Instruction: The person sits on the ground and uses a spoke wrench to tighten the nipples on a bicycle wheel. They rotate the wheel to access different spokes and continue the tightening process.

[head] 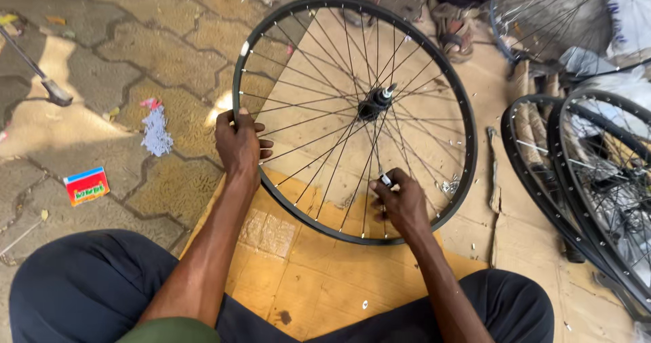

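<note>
A black bicycle wheel rim (466, 122) with thin metal spokes and a hub (375, 101) stands tilted in front of me over sheets of cardboard (319, 275). My left hand (239, 143) grips the rim on its left side. Inside the wheel near the bottom, my right hand (401, 202) pinches a small silvery tool or spoke nipple (385, 179) against a spoke. My dark trousered knees show at the bottom of the view.
More black spoked rims (576, 180) lean at the right, another wheel (542, 17) at the top right. Another person's sandalled feet (451, 27) sit beyond the wheel. On the paving at left lie a small red box (86, 185), paper scraps (156, 132) and a metal rod (34, 68).
</note>
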